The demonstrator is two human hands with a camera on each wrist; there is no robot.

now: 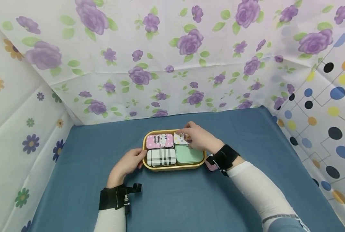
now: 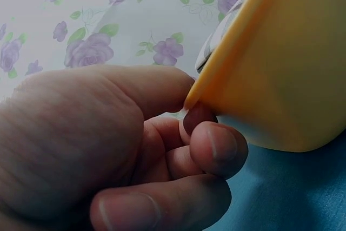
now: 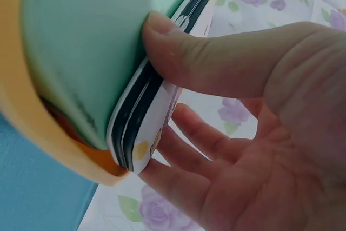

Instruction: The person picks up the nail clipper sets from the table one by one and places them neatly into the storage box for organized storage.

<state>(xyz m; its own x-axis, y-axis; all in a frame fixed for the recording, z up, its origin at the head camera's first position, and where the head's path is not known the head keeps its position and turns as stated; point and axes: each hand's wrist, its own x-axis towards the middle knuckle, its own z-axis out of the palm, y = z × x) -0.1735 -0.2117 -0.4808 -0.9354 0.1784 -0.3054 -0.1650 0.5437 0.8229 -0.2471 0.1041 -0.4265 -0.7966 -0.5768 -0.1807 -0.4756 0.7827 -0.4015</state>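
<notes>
A yellow oval basket (image 1: 187,167) holds several small tins. My left hand (image 1: 127,164) pinches its left rim between thumb and fingers, seen close in the left wrist view. At the back right of the basket, my right hand (image 1: 201,137) grips a white patterned tin (image 3: 141,133) with thumb and fingers on opposite edges. In front of that lies a mint green tin (image 1: 187,155). A pink cat-print tin (image 1: 160,140) fills the back left, and a black-and-white plaid tin (image 1: 161,157) the front left.
Just outside the basket's right end, a pink tin (image 1: 211,165) lies on the blue tablecloth (image 1: 172,199), partly under the right wrist strap (image 1: 226,158). Floral cloth (image 1: 161,80) hangs behind, with patterned cloths on both sides.
</notes>
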